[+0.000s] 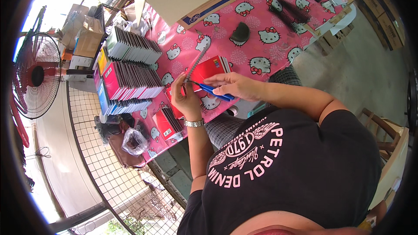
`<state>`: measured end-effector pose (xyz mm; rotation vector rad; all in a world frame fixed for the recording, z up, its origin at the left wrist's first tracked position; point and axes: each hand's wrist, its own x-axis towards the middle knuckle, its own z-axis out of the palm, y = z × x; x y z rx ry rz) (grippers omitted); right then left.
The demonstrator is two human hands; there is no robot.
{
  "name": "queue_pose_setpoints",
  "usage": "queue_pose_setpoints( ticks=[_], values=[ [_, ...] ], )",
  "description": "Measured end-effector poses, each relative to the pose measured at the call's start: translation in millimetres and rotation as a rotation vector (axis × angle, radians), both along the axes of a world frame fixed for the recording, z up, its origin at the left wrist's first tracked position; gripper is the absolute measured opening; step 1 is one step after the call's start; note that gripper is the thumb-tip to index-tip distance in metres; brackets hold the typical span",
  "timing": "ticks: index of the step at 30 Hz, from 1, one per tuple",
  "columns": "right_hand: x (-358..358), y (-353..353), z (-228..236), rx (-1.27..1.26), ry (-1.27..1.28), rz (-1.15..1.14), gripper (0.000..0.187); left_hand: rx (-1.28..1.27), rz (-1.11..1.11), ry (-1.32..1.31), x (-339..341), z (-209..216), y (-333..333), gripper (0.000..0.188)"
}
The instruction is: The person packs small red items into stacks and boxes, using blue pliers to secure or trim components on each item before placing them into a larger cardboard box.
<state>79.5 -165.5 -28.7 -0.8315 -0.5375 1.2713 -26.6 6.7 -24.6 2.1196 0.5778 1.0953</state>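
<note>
My left hand (184,98) is closed around the lower end of a grey spiral binding coil (198,62), which sticks up and away over the table. In my right hand (236,86) is a pair of blue-handled pliers (214,91); their dark jaws reach toward the coil end at my left fingertips. Just beyond both hands lies a stack of red notebooks (210,69), partly hidden by them. Another small stack of red spiral notebooks (166,123) rests near the table edge, left of my left wrist.
Tall stacks of spiral notebooks (133,79) stand at the left. A large open carton (187,0) is at the back, with a dark half-round object (240,34) and loose black coils (291,13) to its right. Plastic wrap (135,142) and a fan (38,76) are leftward.
</note>
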Motion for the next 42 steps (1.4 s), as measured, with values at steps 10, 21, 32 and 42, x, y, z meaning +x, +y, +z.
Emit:
queue_pose_setpoints(
  ticks=[10, 21, 32, 42],
  values=[
    [86.2, -62.6, -87.4, -0.566, -1.459, -0.338, 0.052, 0.547, 0.136, 0.645, -33.8, 58.9, 86.7, 0.016],
    [257.9, -104.6, -135.4, -1.179, -1.919, -0.981, 0.033, 0.536, -0.344, 0.506, 20.9, 12.5, 8.8, 0.028],
    [285.0, -101.7, -116.1, -0.747, -1.673, -0.956, 0.026, 0.526, -0.585, 0.649, 31.9, 19.1, -11.8, 0.021],
    [150.5, -28.8, -8.8, -0.151, -1.284, -0.475, 0.03, 0.621, -0.377, 0.554, 47.3, 25.1, -6.7, 0.018]
  ],
)
